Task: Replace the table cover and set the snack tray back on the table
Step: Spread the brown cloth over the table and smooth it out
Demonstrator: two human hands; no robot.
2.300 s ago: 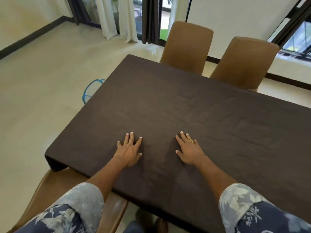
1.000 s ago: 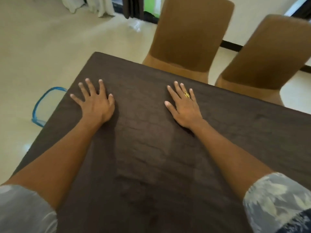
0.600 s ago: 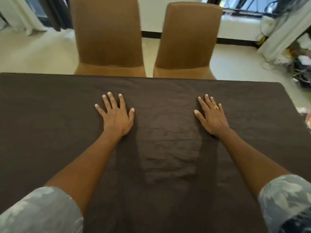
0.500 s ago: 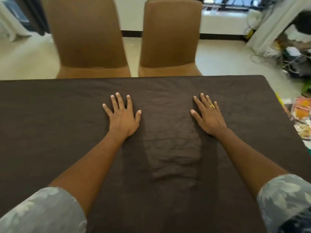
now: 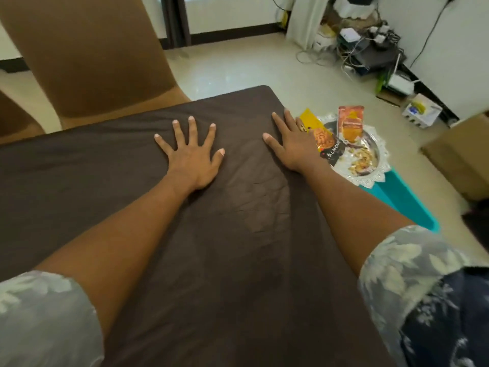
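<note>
Partly hidden: the tray's (image 5: 377, 177) near side sits behind the right hand (image 5: 291, 147), whose outer fingers are hard to make out against the packets (image 5: 350, 123). Tray is silver with a scalloped rim, off the table, on a teal thing (image 5: 402, 197) past the right end. Brown cover (image 5: 238, 234) lies spread, lightly creased. Right hand and left hand (image 5: 193, 157) press flat on it, fingers splayed, gripping nothing.

Short, grey-blue floral-print sleeves (image 5: 412, 274)
</note>
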